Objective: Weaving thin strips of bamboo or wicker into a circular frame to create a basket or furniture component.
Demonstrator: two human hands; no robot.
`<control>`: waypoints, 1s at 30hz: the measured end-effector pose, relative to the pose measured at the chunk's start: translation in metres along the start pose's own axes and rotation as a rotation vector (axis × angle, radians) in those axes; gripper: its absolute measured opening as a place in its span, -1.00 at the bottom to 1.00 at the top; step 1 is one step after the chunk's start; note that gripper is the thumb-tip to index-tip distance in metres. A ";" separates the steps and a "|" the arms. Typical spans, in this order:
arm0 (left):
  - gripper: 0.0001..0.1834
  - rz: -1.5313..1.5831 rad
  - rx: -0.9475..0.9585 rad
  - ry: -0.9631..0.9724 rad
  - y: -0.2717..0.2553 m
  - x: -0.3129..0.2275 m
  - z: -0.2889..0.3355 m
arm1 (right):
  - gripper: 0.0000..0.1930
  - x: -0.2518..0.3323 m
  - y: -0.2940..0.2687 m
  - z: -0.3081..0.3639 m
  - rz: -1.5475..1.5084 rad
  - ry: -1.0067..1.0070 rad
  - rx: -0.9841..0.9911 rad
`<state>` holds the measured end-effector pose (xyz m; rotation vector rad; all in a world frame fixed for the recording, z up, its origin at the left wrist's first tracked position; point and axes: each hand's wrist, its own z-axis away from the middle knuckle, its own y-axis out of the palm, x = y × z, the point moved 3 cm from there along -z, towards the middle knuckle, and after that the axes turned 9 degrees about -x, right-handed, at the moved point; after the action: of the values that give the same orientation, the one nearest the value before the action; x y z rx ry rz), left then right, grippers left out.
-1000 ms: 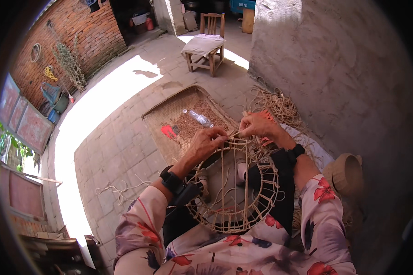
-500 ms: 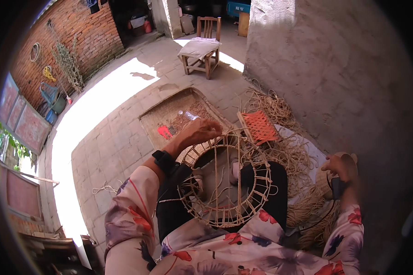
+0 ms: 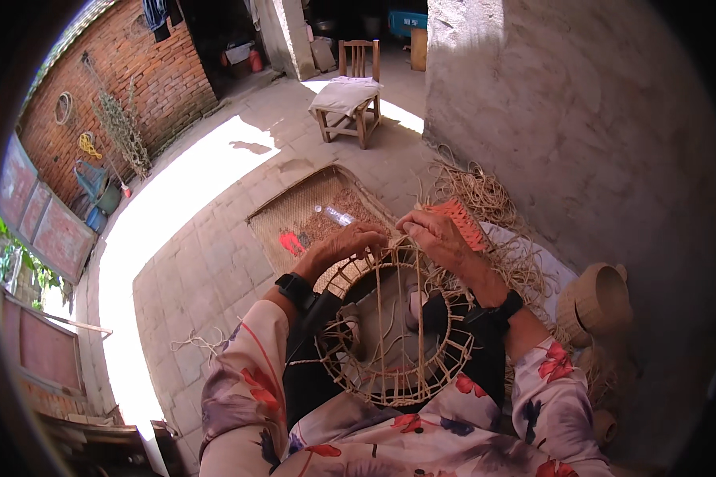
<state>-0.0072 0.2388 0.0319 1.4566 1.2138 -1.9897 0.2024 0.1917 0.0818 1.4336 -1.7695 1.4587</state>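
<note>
Both hands are pinching straw strands at the twelve o'clock rim of the round woven frame (image 3: 394, 326) on the lap: left hand (image 3: 350, 242), right hand (image 3: 433, 232) (risk: loose strands slipping, weave slackening).

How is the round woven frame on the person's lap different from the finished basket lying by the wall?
The round woven frame is open, with bare stakes and gaps; the finished basket is closely woven. The frame lies on the lap under both hands; the basket lies untouched on its side. Both are round and straw-coloured.
</note>
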 end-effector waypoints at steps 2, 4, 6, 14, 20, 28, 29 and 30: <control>-0.63 0.053 0.002 0.005 0.003 -0.001 0.000 | -0.69 -0.018 0.011 -0.017 0.092 0.064 0.102; -0.65 0.043 -0.006 0.040 0.006 -0.002 0.003 | -0.68 -0.033 0.019 -0.028 0.101 -0.004 0.253; -0.69 0.148 -0.074 0.047 0.009 -0.001 0.008 | -0.68 -0.049 0.023 -0.036 0.156 -0.022 0.387; -0.72 0.167 -0.111 0.032 0.012 0.003 0.014 | -0.73 -0.078 0.029 -0.048 0.219 -0.003 0.510; -0.73 0.373 -0.105 -0.051 0.011 0.008 0.015 | -0.78 -0.061 0.031 -0.050 0.027 -0.015 0.475; -0.68 0.416 -0.248 -0.119 0.008 0.018 0.015 | -0.80 -0.046 0.035 -0.045 0.045 -0.050 0.318; -0.65 0.396 -0.272 -0.129 0.007 0.019 0.016 | -0.81 -0.043 0.035 -0.043 0.091 -0.095 0.263; -0.65 0.454 -0.334 -0.090 0.007 0.018 0.018 | -0.83 -0.041 0.033 -0.040 0.069 -0.081 0.164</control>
<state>-0.0195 0.2238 0.0139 1.3152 1.0071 -1.4563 0.1771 0.2423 0.0473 1.5454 -1.7998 1.6358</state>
